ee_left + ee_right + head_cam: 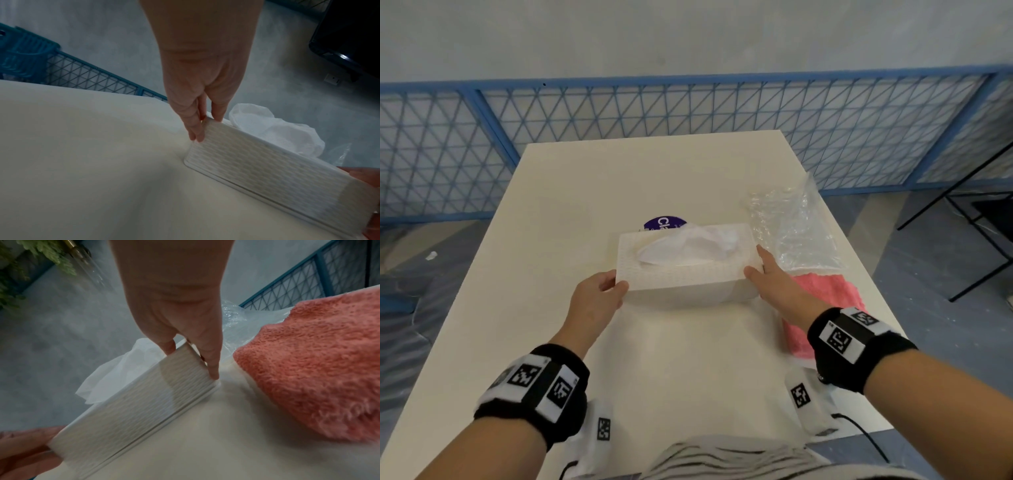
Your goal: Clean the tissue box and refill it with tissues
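Head view showed the left hand [595, 296] and right hand [774, 277] gripping the short ends of the tissue box [685, 270] at table [571, 192] centre, thumbs on top, fingers down the end walls. A tissue [698, 240] stood out of its slot. At 3 o'clock, touching the right wrist, lay a pink cloth [825, 291]; beyond it, clear plastic wrap [791, 222] near the right edge. At 12 o'clock a purple disc [664, 222] read "Cl". Open tabletop lay from 9 to 11 o'clock.
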`<state>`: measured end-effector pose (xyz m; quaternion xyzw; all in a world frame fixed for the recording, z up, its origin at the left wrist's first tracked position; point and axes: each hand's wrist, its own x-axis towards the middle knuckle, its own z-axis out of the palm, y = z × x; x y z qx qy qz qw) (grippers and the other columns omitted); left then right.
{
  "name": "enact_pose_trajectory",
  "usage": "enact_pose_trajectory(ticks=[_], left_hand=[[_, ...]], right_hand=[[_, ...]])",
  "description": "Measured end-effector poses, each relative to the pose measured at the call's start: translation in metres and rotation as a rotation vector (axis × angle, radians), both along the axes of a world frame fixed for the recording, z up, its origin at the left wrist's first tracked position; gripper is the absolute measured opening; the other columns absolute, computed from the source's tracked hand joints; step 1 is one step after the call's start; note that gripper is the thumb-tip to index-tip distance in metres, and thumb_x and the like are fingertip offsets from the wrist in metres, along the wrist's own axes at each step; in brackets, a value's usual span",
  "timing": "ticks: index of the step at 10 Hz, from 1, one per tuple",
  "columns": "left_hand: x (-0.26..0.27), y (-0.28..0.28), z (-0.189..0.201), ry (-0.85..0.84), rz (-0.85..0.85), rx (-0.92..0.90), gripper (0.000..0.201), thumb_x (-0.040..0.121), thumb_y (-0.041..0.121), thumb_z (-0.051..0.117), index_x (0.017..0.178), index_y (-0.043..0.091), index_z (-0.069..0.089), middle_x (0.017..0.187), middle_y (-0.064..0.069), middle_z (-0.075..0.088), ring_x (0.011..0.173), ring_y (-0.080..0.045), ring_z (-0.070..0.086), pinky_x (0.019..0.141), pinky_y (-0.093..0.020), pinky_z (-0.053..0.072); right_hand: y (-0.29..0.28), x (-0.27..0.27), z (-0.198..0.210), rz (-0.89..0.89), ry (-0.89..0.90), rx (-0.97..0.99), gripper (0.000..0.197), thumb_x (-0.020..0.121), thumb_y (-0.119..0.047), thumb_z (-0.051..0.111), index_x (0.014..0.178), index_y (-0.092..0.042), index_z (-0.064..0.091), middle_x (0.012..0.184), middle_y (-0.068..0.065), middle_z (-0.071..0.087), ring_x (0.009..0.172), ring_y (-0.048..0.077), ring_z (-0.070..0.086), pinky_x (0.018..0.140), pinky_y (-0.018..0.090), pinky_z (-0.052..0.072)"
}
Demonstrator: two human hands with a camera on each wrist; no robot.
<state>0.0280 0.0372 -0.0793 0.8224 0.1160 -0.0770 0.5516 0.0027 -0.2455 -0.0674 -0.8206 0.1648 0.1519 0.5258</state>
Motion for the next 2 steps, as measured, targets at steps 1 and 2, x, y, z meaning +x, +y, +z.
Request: enact_pose_trajectory(ticks=[1, 2], left_hand=[[-0.007, 0.002, 0.001, -0.057, -0.082, 0.251, 0.06, 0.093, 0.026, 0.058, 0.145, 0.008, 0.035, 0.15, -0.01, 0.038, 0.138, -0.025, 0.034, 0.113, -0.034, 0.024], [-0.038, 0.015, -0.019, -0.319, -0.199, 0.421, 0.083, 0.086, 0.06, 0.043, 0.15, 0.019, 0.009, 0.16, 0.0, 0.012, 0.146, -0.011, -0.001, 0.116, -0.028, 0.008]], right_hand=[[-0.004, -0.006, 0.003, -0.007, -0.029, -0.101, 0.055, 0.099, -0.025, 0.046, 0.148, -0.013, 0.024, 0.15, 0.009, 0.035, 0.134, 0.023, 0.039, 0.106, 0.026, 0.029], [-0.009, -0.042, 0.019, -0.003, -0.138, -0.351, 0.039, 0.095, -0.035, 0.05, 0.133, -0.031, 0.045, 0.12, -0.001, 0.061, 0.106, 0.016, 0.057, 0.088, 0.011, 0.04]])
